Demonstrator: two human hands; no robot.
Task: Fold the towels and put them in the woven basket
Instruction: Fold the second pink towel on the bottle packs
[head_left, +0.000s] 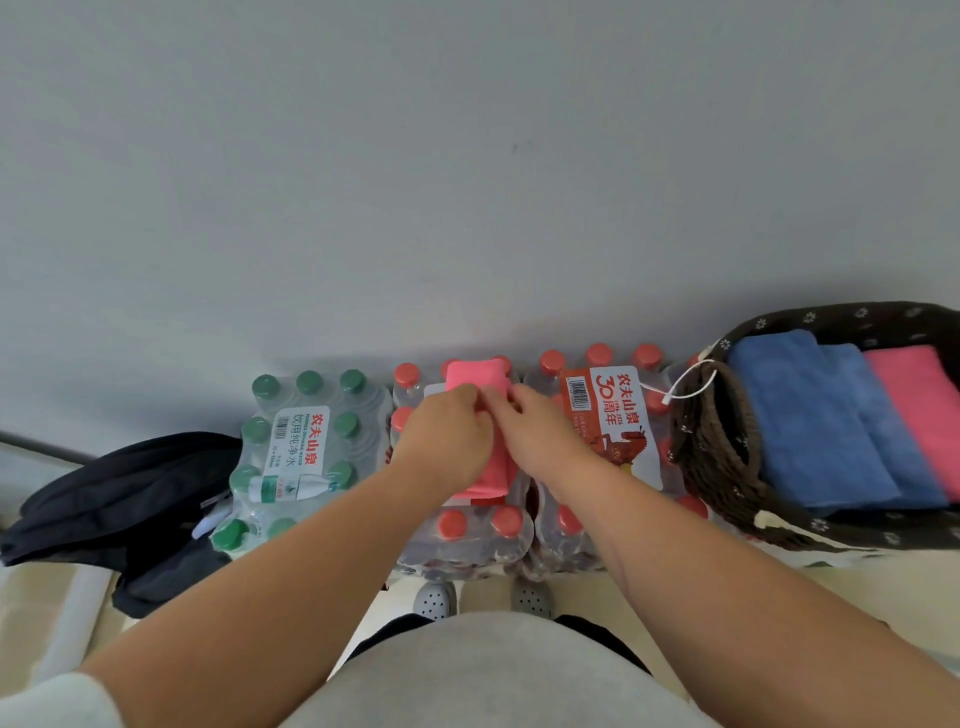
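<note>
Atop the water bottle packs (467, 540), left hand (447, 436) and right hand (545, 431) pinch a half-folded pink towel (474, 378), not yet basketed, while blue towels (810, 415) and a second pink towel (919, 410) already lie folded in the woven basket (717, 447) alongside.

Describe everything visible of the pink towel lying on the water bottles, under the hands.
The pink towel is soft, plush-looking cloth, folded into a narrow strip running away from the person. It lies on top of the shrink-wrapped pack of red-capped bottles. Its far end shows rounded, folded layers. Its middle is hidden by the left hand and right hand, which both pinch it near that far end.
</note>
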